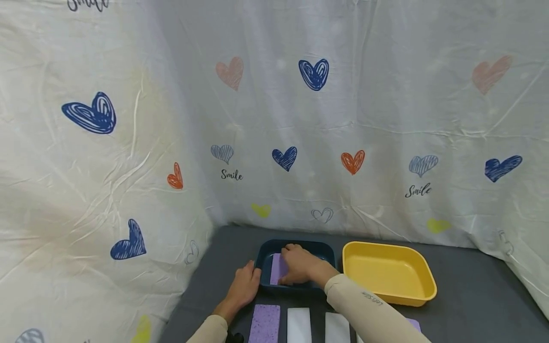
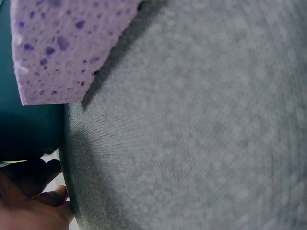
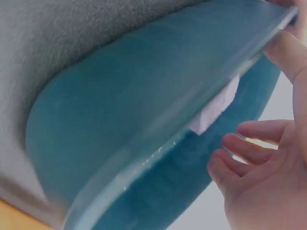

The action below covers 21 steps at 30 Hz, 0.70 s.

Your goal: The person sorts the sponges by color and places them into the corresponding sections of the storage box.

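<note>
A dark teal tray stands at the back of the table, with a flat purple sponge lying in its left part. My right hand reaches into the tray over that sponge and partly hides it. In the right wrist view its fingers are loosely bent, apart from the pale sponge edge, with the thumb near the tray's rim. At the tray's left side, my left hand holds the rim. A speckled purple sponge lies in front of the tray.
To the right of the teal tray stands a yellow tray. White sponges lie in a row at the front, beside another purple sponge partly behind my right sleeve. A heart-print curtain hangs behind the grey table.
</note>
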Motion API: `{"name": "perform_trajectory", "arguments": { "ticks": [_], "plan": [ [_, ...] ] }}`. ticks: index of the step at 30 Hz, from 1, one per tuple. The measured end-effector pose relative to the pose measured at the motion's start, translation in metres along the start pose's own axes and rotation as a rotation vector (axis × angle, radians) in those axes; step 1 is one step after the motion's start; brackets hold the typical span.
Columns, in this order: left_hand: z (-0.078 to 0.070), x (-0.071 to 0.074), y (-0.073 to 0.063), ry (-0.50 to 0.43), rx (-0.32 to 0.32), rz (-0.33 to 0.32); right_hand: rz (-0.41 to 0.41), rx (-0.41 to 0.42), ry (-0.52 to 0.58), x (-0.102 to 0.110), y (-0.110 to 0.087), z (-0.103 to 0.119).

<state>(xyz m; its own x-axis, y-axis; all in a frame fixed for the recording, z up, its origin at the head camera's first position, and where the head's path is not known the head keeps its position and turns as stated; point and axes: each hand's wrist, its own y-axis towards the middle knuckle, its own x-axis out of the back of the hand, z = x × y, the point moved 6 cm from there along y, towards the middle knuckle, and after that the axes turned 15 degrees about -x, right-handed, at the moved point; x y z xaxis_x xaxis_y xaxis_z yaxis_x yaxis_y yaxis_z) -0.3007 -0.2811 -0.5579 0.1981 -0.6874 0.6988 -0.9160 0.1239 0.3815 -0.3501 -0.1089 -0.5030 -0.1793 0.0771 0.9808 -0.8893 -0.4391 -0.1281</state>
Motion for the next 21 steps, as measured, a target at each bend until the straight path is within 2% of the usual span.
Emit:
{"name": "perform_trajectory", "arguments": {
  "ticks": [9,17,21],
  "plan": [
    [-0.002,-0.001,-0.001,-0.019,0.005,0.0,-0.009,-0.009,0.098,0.026,-0.032,-0.019],
    [-0.001,-0.003,-0.001,-0.027,-0.003,-0.005,-0.024,-0.004,0.097,0.037,-0.051,-0.039],
    [0.001,-0.002,-0.001,-0.033,0.022,-0.008,-0.029,-0.008,0.114,0.045,-0.058,-0.046]
  ]
}}
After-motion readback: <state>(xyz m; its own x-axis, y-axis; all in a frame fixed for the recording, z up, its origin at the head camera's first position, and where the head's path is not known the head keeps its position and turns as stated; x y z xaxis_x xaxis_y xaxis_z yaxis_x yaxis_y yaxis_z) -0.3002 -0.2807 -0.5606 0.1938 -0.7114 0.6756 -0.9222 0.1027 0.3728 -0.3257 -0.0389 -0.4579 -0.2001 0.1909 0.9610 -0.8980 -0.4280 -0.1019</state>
